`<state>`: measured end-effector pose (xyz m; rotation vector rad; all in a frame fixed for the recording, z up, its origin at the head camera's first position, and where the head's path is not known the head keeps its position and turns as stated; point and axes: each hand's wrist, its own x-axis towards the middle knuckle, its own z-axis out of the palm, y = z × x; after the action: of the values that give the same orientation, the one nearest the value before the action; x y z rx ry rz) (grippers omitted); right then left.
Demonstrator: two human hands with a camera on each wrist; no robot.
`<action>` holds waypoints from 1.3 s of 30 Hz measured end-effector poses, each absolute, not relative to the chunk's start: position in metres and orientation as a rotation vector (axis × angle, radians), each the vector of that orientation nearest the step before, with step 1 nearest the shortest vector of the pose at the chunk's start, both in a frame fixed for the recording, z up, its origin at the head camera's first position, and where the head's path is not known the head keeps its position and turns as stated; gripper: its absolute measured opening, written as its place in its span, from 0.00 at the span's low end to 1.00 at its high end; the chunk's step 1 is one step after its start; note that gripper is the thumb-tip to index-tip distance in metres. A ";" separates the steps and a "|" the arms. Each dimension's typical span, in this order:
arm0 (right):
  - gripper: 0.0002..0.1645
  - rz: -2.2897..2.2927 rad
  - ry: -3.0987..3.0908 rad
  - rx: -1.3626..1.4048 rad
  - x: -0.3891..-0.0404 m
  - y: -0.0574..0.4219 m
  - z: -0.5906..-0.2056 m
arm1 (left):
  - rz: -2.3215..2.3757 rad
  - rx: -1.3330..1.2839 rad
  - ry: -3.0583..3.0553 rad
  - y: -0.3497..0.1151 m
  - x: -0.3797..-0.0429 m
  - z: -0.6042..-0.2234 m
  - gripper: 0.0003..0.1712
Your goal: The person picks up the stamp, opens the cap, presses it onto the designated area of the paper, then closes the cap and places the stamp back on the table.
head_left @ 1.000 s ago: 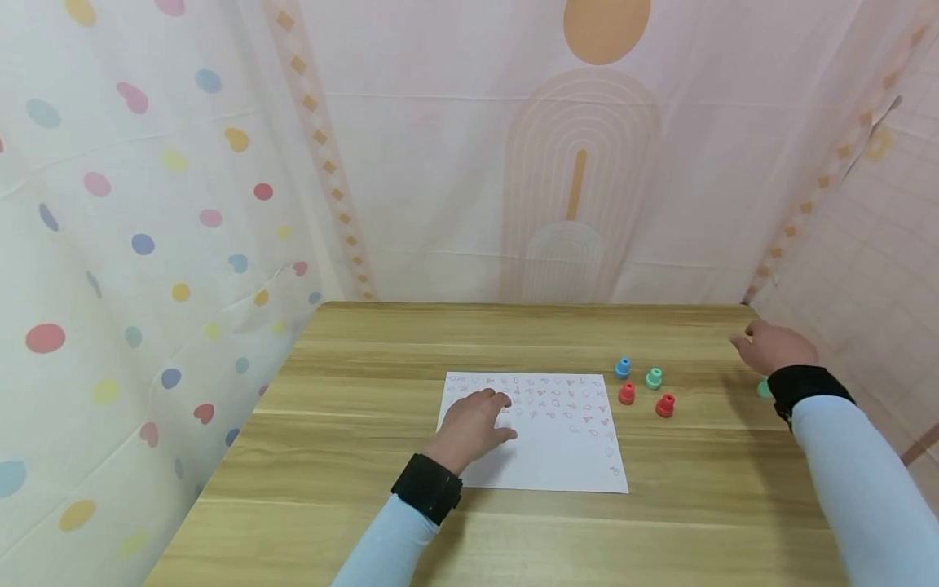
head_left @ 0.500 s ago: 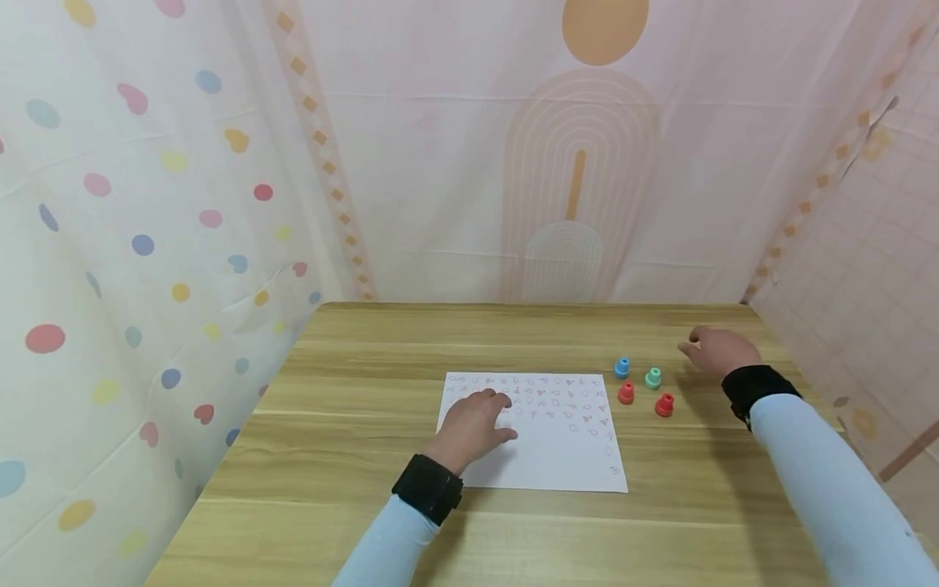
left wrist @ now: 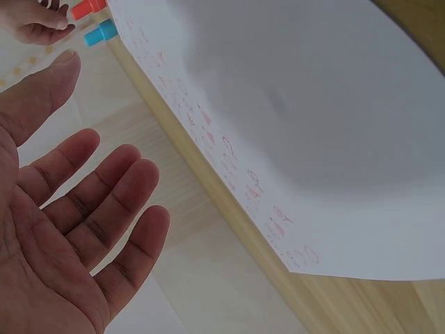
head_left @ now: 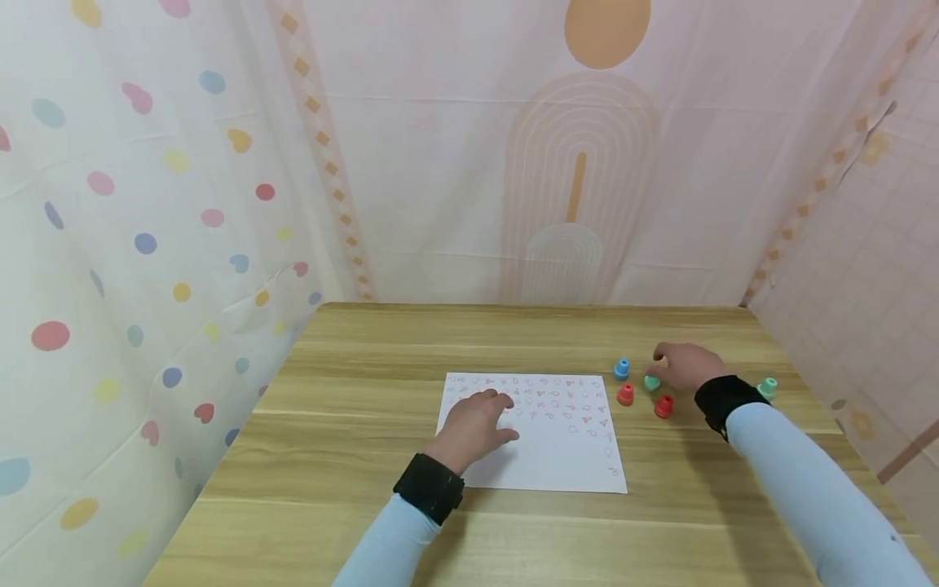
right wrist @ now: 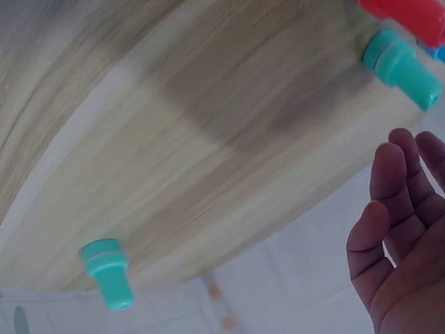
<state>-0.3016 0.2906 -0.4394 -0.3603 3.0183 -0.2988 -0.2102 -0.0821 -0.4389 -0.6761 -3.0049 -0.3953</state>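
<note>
My left hand (head_left: 473, 430) hovers over a white sheet of paper (head_left: 557, 456), its fingers loosely bent and holding nothing. Rows of small red printed shapes run along the sheet's top and right side. My right hand (head_left: 689, 367) is beside a green toy stamp (head_left: 651, 382), its fingertips partly overlapping it in the head view. In the right wrist view, those fingers are apart from the green stamp (right wrist: 403, 68) and hold nothing. Close by stand a blue stamp (head_left: 621, 369) and two red ones, the nearer-left red stamp (head_left: 626, 395) and another red stamp (head_left: 663, 407).
A second green stamp (head_left: 767, 388) stands farther right, behind the right wrist. The wooden table (head_left: 330, 456) ends at patterned curtains (head_left: 440, 204) at the back and on both sides. Each wrist wears a black band (head_left: 429, 487).
My right hand has moved left from the far-right green stamp to the one among the cluster, uncovering the far-right stamp. The left hand stays in place over the paper.
</note>
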 end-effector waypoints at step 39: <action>0.17 -0.430 3.107 -0.371 -0.284 0.258 -0.421 | -0.398 -0.686 -3.000 -0.073 -0.211 -0.446 0.26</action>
<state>-0.2842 0.2583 -0.4206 -0.3715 3.1065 -0.4302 -0.2113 -0.0729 -0.4458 -0.6856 -3.0001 -0.3977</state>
